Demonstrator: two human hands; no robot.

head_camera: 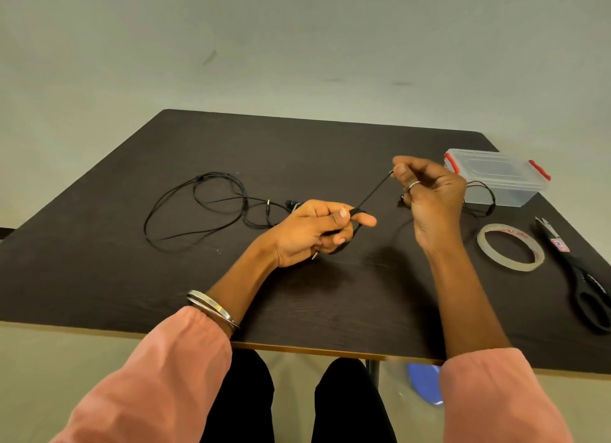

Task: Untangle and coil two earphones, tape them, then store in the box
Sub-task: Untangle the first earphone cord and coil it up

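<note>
The left hand grips the coiled earphone cord, which runs taut up-right to the right hand's pinch, ready for winding leftward.

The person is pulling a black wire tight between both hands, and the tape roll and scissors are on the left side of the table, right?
Not quite. The tape roll and scissors lie on the right side of the table, near the box. The head view shows it. The left hand and right hand do hold the black wire taut.
</note>
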